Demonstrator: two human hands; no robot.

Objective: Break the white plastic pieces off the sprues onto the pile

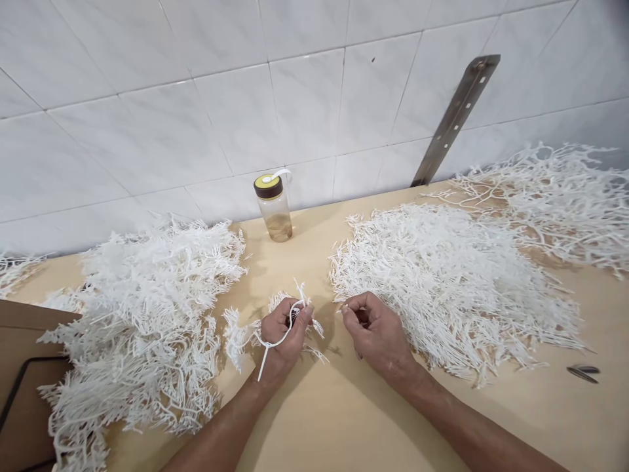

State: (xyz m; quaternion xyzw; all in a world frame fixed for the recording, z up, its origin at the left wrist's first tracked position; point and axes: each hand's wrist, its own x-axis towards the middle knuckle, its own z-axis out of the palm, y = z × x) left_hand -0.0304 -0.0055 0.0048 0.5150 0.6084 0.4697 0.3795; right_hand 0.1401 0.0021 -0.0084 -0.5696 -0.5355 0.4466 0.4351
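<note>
My left hand [287,334] is closed on a thin white plastic branch [281,339], whose curved stem loops over the thumb and whose forked tips stick up past the fingers. Behind and beside that hand lie a few more white feathery sprigs [237,337]. My right hand [376,331] is pinched shut a short way to the right, apart from the branch. At its fingertips a tiny pale bit shows, too small to name. Just beyond it spreads a large heap of short white plastic sprigs [442,282].
Another tall heap of white sprigs [147,321] covers the left, beside a brown cardboard box [32,393]. A bottle with a yellow-green lid [275,213] stands near the tiled wall. Longer bare branches [555,203], a metal angle strip [455,121] and a small dark object [584,373] are at right.
</note>
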